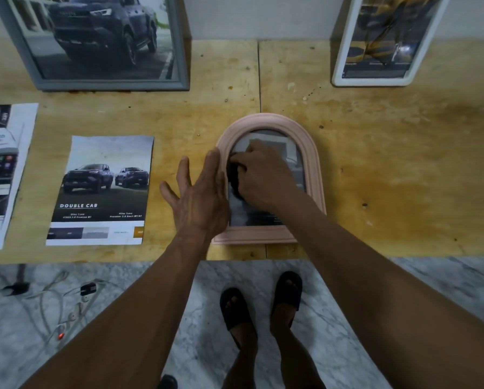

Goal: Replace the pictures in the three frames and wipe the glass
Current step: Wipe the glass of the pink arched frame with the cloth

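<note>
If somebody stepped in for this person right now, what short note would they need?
Left hand: open, fingers straight, pressed against the left edge of the pink arched frame to steady it.
Right hand: holds a dark cloth on that frame's glass.
The pink frame lies flat on the wooden table. The grey frame and white frame lean at the back, each with a picture in. Two loose printed sheets lie at the left.
Left: finish wiping this glass; I cannot tell whether the other two are wiped.
</note>
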Tool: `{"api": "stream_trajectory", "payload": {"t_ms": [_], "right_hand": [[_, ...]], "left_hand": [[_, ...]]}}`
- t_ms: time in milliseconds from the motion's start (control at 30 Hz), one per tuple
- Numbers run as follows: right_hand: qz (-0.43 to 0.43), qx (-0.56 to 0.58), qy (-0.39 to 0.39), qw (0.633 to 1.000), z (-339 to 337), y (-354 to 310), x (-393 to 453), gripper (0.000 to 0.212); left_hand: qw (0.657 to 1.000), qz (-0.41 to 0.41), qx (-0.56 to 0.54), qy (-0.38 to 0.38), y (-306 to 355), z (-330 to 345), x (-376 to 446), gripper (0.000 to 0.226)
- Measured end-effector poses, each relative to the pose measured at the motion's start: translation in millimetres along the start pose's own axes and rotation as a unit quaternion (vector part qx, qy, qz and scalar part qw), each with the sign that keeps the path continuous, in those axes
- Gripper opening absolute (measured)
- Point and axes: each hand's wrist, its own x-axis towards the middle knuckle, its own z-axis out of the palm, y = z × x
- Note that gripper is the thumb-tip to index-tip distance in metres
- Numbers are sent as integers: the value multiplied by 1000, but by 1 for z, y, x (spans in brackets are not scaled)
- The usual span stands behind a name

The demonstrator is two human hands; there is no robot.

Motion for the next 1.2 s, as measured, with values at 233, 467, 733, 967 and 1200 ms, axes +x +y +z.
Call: {"api": "stream_trajectory", "payload": {"t_ms": [233, 467, 733, 967, 1200], "right_hand": [[-52, 31, -57, 997, 8, 8, -65, 27], [-20, -57, -52, 997, -14, 56, -84, 22], [-61, -97, 40, 993, -20, 45, 2, 51], [-13, -95, 28, 995, -4, 82, -13, 67], [-49, -21, 41, 998, 12, 60, -73, 37]], "left_hand": [[1000, -17, 2, -3, 10, -4, -3, 42], [999, -16, 51, -1, 13, -1, -1, 44], [998, -11, 61, 11, 10, 5, 1, 45], [998, -24, 54, 15, 10, 8, 2, 47], [998, -20, 59, 11, 8, 11, 2, 47]]}}
